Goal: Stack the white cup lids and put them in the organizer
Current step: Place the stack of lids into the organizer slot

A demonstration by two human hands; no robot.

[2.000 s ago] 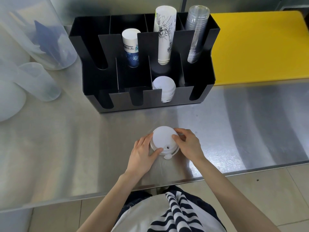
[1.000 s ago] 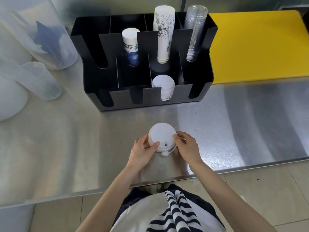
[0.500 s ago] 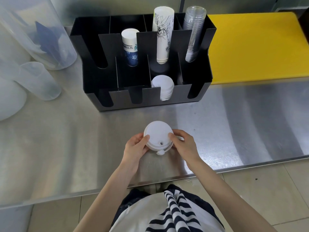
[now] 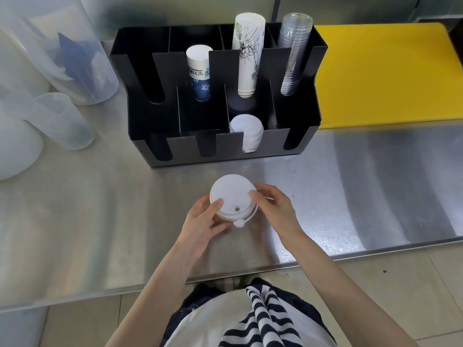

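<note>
- The stack of white cup lids [image 4: 231, 196] sits between both hands above the steel counter [image 4: 100, 209], just in front of the black organizer [image 4: 220, 101].
- Left hand [image 4: 200, 225]: fingers curled under the stack's left edge, thumb pressed on top.
- Right hand [image 4: 274, 209]: fingertips pinching the right rim.
- Another lid stack [image 4: 247, 132] already stands in the organizer's front row, third slot from the left.
- A yellow board [image 4: 383, 76] lies right of the organizer.
</note>
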